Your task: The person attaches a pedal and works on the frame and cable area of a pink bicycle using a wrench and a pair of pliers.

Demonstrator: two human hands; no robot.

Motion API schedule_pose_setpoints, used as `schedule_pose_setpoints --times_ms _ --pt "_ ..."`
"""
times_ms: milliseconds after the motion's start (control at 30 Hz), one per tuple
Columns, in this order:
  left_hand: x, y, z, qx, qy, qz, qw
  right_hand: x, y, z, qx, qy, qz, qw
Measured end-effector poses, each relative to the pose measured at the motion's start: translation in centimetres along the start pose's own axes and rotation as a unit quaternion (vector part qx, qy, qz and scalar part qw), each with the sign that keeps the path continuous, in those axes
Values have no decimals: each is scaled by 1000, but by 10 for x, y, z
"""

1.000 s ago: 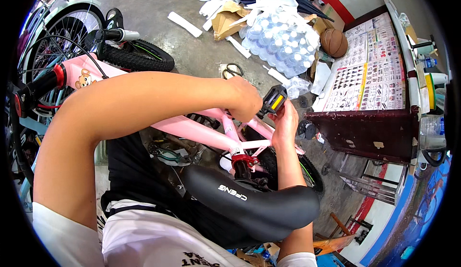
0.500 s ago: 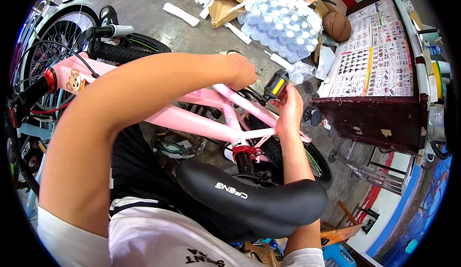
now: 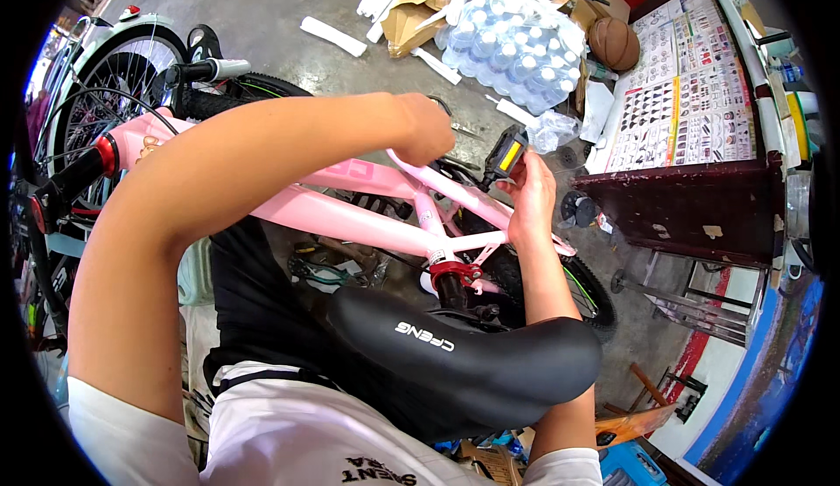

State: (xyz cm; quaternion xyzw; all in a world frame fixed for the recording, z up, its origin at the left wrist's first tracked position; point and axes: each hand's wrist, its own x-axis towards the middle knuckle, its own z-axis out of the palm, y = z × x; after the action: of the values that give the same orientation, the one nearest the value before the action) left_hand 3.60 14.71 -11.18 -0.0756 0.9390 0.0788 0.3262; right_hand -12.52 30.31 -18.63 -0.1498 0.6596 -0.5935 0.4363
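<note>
A pink bicycle frame point(image 3: 350, 219) stands in front of me, its black saddle point(image 3: 464, 359) close to my body. My right hand point(image 3: 532, 195) reaches past the saddle and grips a black pedal point(image 3: 505, 153) with a yellow reflector, thumb and fingers at its edge. Across the frame stretches my left arm. My left hand point(image 3: 424, 129) is closed in a fist just left of the pedal, above the far side of the frame. What it holds is hidden by the hand. A red seat clamp point(image 3: 455, 273) circles the seat post below the pedal.
Wrapped water bottles point(image 3: 516, 53), torn cardboard point(image 3: 409, 20) and white foam tubes point(image 3: 334, 37) lie beyond the bicycle. A basketball point(image 3: 614, 44) rests beside a dark red cabinet point(image 3: 682, 219). Another bicycle's wheel point(image 3: 118, 79) stands at the left. Tools point(image 3: 324, 272) lie beneath the frame.
My left hand has moved slightly left, away from the pedal, still closed. The right hand keeps its grip on the pedal. The view has shifted a little.
</note>
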Motion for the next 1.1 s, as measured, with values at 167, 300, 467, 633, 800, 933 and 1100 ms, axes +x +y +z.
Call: schedule_pose_setpoints --times_ms 167,300,467,633,800,933,1100 --pt "-12 29 -9 4 27 25 999 0 1 7 3 3 0 1000" --pt "-21 45 -18 -14 28 36 999 -3 -2 7 8 12 3 1000" --pt "-20 63 -28 -84 46 4 995 -4 -1 8 9 0 -1 1000" --pt "-7 45 -21 -57 42 14 997 1 2 -2 -1 13 -5 1000" --pt "52 -2 33 -1 61 23 998 0 2 6 -6 -17 -11 1000" --pt "63 -6 35 -24 74 46 996 2 3 5 0 -12 -7 1000" --pt "23 -12 23 10 65 27 997 3 3 2 5 -8 -12 1000"
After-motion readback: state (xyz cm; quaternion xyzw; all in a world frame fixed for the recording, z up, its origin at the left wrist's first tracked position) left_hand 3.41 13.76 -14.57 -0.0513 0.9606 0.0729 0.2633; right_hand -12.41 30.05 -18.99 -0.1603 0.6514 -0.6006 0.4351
